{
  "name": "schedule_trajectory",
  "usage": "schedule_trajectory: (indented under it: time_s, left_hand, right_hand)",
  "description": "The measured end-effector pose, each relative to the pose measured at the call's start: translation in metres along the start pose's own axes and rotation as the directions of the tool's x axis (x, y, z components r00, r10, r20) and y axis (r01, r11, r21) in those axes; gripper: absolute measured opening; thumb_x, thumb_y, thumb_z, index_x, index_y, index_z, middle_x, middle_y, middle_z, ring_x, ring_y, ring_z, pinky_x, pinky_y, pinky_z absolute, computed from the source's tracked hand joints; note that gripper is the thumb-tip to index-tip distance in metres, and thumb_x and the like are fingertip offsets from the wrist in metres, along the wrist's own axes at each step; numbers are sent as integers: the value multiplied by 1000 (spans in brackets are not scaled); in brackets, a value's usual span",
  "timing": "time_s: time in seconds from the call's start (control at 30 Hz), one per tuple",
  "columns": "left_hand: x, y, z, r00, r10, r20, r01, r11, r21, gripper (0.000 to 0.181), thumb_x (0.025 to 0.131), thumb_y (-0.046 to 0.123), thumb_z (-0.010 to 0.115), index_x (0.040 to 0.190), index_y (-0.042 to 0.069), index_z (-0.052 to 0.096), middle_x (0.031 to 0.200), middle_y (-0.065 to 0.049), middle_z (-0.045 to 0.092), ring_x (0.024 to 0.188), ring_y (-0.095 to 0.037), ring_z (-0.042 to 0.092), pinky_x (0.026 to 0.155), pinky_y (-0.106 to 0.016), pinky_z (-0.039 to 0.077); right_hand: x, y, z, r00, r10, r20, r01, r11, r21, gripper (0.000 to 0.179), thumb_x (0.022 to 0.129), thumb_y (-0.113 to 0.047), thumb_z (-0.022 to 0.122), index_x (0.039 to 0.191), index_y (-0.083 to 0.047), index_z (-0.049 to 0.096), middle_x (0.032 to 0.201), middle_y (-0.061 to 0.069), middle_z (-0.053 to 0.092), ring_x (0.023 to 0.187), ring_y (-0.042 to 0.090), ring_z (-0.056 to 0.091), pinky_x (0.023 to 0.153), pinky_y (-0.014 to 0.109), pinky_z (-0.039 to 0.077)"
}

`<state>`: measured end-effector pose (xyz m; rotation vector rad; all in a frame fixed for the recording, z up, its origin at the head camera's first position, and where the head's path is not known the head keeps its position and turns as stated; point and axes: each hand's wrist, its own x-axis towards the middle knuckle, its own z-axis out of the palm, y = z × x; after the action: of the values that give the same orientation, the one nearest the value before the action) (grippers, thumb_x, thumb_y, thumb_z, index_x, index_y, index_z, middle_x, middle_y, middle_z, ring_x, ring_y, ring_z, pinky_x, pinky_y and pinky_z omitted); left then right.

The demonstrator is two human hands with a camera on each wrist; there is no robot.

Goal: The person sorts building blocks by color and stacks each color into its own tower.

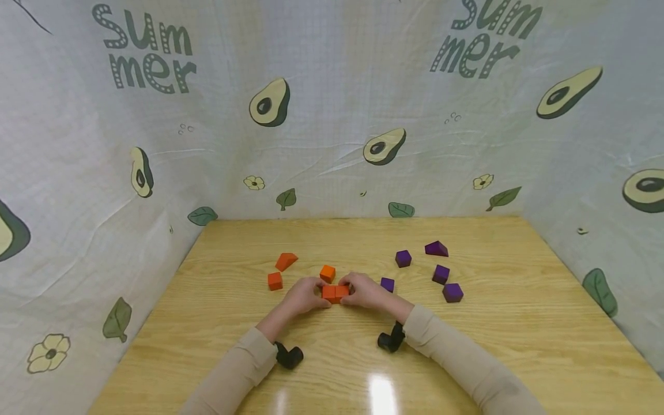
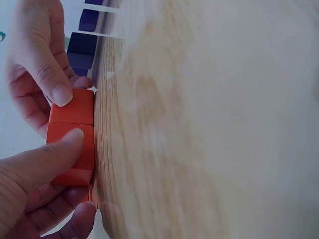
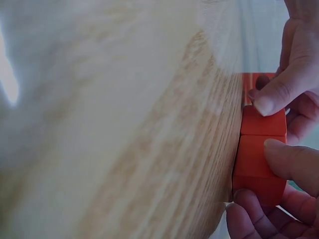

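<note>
Two orange-red cube blocks sit side by side on the table, faces pressed together: a left cube [image 1: 329, 294] and a right cube [image 1: 342, 291]. My left hand [image 1: 302, 296] pinches the left cube between thumb and fingers. From the other side, my right hand [image 1: 366, 291] pinches the right cube in the same way. The left wrist view shows the thumb of the left hand [image 2: 35, 174] lying across its cube. Just behind the pair stands a lighter orange cube [image 1: 327, 273]. A purple cube [image 1: 387, 284] lies just beyond the right hand, partly covered by it.
Left of the hands are an orange cube [image 1: 275, 281] and an orange wedge-shaped block [image 1: 286, 261]. To the right lie purple cubes [image 1: 453, 293] and a purple wedge-shaped block [image 1: 437, 249]. A printed cloth [image 1: 321, 173] hangs behind the wooden table [image 1: 332, 363].
</note>
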<state>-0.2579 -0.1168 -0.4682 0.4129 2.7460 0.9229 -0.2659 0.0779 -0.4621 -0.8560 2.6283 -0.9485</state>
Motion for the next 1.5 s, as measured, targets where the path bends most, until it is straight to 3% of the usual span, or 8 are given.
schedule_trajectory:
  time_s: [0.23,0.33,0.5,0.67,0.77,0.9,1.1,1.5]
  left_hand:
    - [-9,2,-8,1000,8,-9,-8,999,-44,60,70,29,79,120,4,58,117,-10,59,110,-28,51,92,-45,40]
    - [-15,1,-18,999,-18,-48,14,997,-76,59,72,31,78,122,7,57,118,-7,58,102,-25,54,86,-42,44]
    - [-23,-11,-45,985,-36,-167,22,996,-87,50,79,24,73,123,6,57,119,-9,58,72,-16,54,63,-31,46]
    - [-29,-37,-67,963,-54,-265,46,998,-33,42,82,15,68,120,0,57,126,-19,49,78,-24,53,68,-37,46]
    - [-32,-51,-74,962,-71,-263,74,997,4,44,82,13,68,121,-3,55,127,-22,46,99,-33,53,83,-45,44]
    - [-33,-63,-74,974,-63,-219,74,996,41,48,80,9,68,122,-6,53,125,-25,49,116,-40,45,94,-51,37]
    - [-29,-72,-70,977,-59,-205,69,997,39,46,80,6,67,121,-6,53,125,-26,51,118,-42,44,96,-51,35]
    - [-23,-81,-69,977,-115,-181,120,993,20,42,81,12,69,119,-2,57,121,-22,56,112,-38,50,92,-49,39]
  right_hand:
    - [-1,2,0,999,45,9,-45,999,31,50,80,-16,71,121,4,53,111,13,58,82,14,53,75,31,48]
    - [-2,3,0,999,43,18,-44,998,49,52,80,-16,71,123,5,51,115,16,57,87,17,56,79,35,48]
    - [-3,11,0,999,-38,12,38,998,48,56,80,-24,72,121,8,51,106,15,59,82,15,55,75,31,48]
    - [-4,13,2,999,-36,-1,36,998,52,55,78,-20,73,121,9,52,90,8,58,73,13,50,68,28,45]
    - [-6,6,1,1000,13,-7,-13,999,40,53,76,-11,74,119,10,52,86,7,57,71,13,50,66,28,44]
    - [-7,5,3,998,54,-21,-53,998,25,50,75,-8,74,118,8,54,88,7,58,70,12,50,65,27,44]
    - [-9,5,4,995,93,-46,-90,994,65,45,74,-8,75,113,7,57,94,10,60,77,14,55,71,29,47]
    - [-9,4,4,990,124,-62,-117,988,104,38,75,-10,75,106,4,60,96,10,62,85,19,58,76,34,48]
